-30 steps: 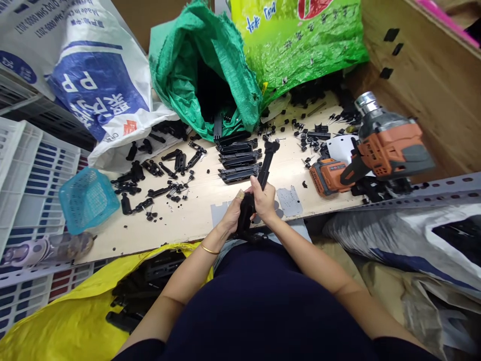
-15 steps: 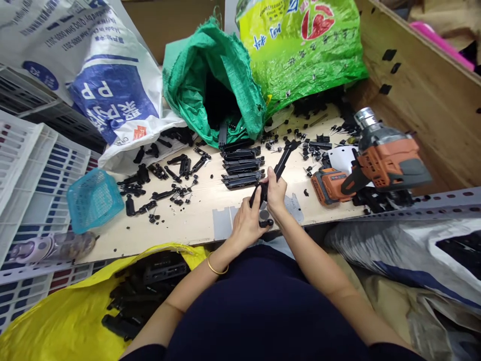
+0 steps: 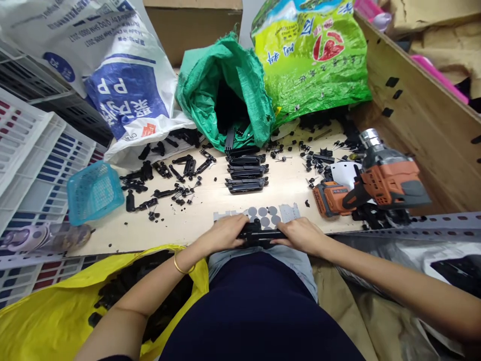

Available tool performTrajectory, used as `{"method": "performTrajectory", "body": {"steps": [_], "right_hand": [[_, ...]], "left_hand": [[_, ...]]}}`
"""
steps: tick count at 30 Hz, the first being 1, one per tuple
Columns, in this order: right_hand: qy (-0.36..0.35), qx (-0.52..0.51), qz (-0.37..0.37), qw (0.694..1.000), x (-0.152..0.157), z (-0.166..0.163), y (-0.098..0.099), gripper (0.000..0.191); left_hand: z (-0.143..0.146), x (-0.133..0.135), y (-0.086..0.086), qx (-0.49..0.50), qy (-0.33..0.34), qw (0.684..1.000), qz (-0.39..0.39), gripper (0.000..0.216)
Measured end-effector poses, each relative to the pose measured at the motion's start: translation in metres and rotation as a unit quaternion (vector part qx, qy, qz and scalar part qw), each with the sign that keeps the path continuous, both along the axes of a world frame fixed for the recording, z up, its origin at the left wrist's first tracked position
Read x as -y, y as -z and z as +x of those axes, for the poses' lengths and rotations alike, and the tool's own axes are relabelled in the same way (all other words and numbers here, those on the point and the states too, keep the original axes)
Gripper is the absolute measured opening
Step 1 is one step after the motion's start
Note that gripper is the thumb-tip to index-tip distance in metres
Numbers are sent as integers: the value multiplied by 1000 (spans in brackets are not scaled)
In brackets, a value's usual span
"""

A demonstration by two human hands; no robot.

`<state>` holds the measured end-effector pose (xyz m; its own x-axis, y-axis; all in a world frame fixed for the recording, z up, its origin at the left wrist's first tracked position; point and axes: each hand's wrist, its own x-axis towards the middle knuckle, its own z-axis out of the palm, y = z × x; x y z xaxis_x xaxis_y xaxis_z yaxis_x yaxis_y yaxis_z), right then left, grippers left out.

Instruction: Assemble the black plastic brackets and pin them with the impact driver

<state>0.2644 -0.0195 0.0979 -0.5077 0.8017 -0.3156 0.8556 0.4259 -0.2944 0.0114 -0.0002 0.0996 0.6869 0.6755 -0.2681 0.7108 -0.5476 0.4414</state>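
I see black bar held level at near edge of desk, above lap. Left hand clamped on its left end, right hand on right end. Stacked black parts further back; orange drill at right.

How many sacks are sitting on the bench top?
3: white PP sack back left, green woven sack centre, lime printed bag back right. A yellow bag lies below the bench edge, not counted.
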Motion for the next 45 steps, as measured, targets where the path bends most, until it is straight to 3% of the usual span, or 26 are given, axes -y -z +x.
{"method": "performTrajectory", "body": {"steps": [2, 4, 6, 9, 11, 13, 16, 18, 20, 23, 24, 29, 31, 34, 37, 40, 45], "right_hand": [[21, -32, -42, 998, 9, -4, -12, 42], [41, -127, -139, 981, 20, -11, -27, 47], [72, -253, -250, 932, 32, -23, -38, 51], [165, -407, -371, 818, 45, -42, -44, 53], [209, -478, -411, 747, 44, -52, -41, 52], [220, -541, -379, 717, 36, -60, -36, 52], [254, -628, -235, 698, 19, -75, -24, 56], [286, -650, -184, 680, 9, -88, -9, 60], [285, -624, -157, 711, -4, -97, 11, 59], [251, -470, -22, 846, -46, -93, 40, 46], [254, -435, 14, 864, -69, -88, 46, 39], [224, -318, 118, 914, -203, -74, 47, 24], [193, -271, 134, 933, -243, -84, 45, 18], [154, -213, 144, 954, -274, -101, 44, 3], [123, -177, 150, 965, -280, -105, 40, 9], [105, -167, 158, 967, -264, -92, 24, 5], [67, -173, 151, 971, -180, -37, -7, 6]], "left_hand": [[1, 12, -5, 32, -36, 998, -36, 49], [0, 23, -9, 144, -43, 980, -127, 53], [-2, 35, -11, 285, -61, 924, -246, 55], [8, 52, -12, 447, -196, 803, -342, 54], [21, 59, -13, 529, -294, 727, -324, 53], [36, 61, -15, 583, -347, 692, -247, 51], [54, 53, -18, 609, -335, 714, -83, 49], [60, 43, -18, 610, -292, 736, 15, 52], [60, 31, -11, 590, -243, 766, 79, 53], [49, 12, 16, 504, -217, 823, 149, 49], [44, 6, 28, 462, -215, 843, 175, 48], [41, -19, 86, 204, -169, 929, 259, 49], [51, -29, 97, 126, -160, 944, 261, 57], [67, -44, 104, 58, -152, 957, 240, 74], [72, -55, 105, 20, -143, 965, 221, 84], [70, -61, 104, -5, -140, 966, 218, 81], [66, -68, 101, 66, -134, 965, 217, 76]]}}
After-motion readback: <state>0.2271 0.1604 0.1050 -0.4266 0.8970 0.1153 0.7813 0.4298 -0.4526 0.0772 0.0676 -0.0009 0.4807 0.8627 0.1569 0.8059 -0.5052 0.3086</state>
